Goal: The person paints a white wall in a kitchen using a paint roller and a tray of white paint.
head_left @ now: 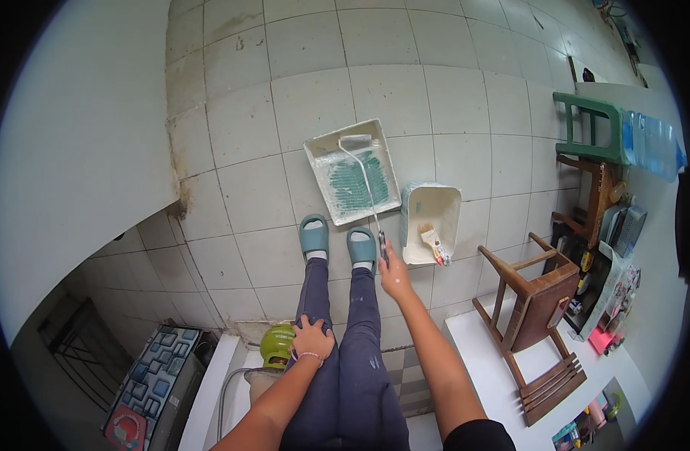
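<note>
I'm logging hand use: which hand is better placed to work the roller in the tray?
Probably right: the right hand grips the roller by its handle, head in the tray; the left hand rests on a thigh.

Home: tiled floor, gas cyl.

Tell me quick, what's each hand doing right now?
Left hand: open, flat on the left thigh.
Right hand: closed on the handle of the paint roller.

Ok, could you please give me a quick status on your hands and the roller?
Right hand shut on long-handled paint roller, head in white plastic tray. Left hand flat on thigh. White bucket with brush beside tray.
</note>
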A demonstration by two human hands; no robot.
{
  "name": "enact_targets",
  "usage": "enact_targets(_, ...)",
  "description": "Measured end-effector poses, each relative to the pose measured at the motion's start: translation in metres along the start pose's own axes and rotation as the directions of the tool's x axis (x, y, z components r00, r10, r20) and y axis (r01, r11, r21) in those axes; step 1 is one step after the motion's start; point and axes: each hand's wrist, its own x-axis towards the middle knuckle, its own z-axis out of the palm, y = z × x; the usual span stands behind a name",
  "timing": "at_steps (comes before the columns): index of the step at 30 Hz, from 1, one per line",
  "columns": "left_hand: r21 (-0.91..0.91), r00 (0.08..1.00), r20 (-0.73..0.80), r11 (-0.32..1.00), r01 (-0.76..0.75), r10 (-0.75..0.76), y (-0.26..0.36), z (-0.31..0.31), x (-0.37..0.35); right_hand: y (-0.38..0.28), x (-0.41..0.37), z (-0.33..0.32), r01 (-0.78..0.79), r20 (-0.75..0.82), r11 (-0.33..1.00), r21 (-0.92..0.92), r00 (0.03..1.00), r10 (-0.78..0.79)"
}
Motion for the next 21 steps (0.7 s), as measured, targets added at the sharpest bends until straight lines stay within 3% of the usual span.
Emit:
enact_targets(1, 0.004, 1.000, -0.005, 1.000, 0.001, -0.001, 0.001, 0.000, 0.000, -0.007, -0.017, -0.003, -0.065, 0.027, 0.997, 0.031, 0.998, 0.064)
enact_targets(3, 0.004, 1.000, 0.003, 1.000, 0.001, -0.001, 0.001, 0.001, 0.001, -0.013, -0.050, -0.006, 0.020, -0.035, 0.999, 0.049, 0.999, -0.018)
enact_targets(5, -0.007, 1.000, 0.006, 1.000, -0.005, 0.005, 0.003, 0.000, 0.003, -0.016, -0.085, -0.014, -0.141, 0.041, 0.987, 0.070, 0.989, 0.139)
enact_targets(11, -0.007, 1.000, 0.014, 1.000, -0.013, 0.013, 0.003, -0.001, 0.004, 0.006, -0.159, -0.022, -0.337, 0.115, 0.941, 0.027, 0.936, 0.332)
enact_targets(14, 0.007, 1.000, 0.010, 1.000, -0.011, 0.011, 0.007, -0.003, 0.002, 0.012, -0.155, -0.025, -0.396, 0.153, 0.913, -0.101, 0.900, 0.407)
enact_targets(21, 0.056, 1.000, -0.007, 0.998, -0.005, 0.006, 0.012, -0.004, -0.002, -0.017, -0.089, -0.022, -0.320, 0.049, 0.934, -0.161, 0.942, 0.332)
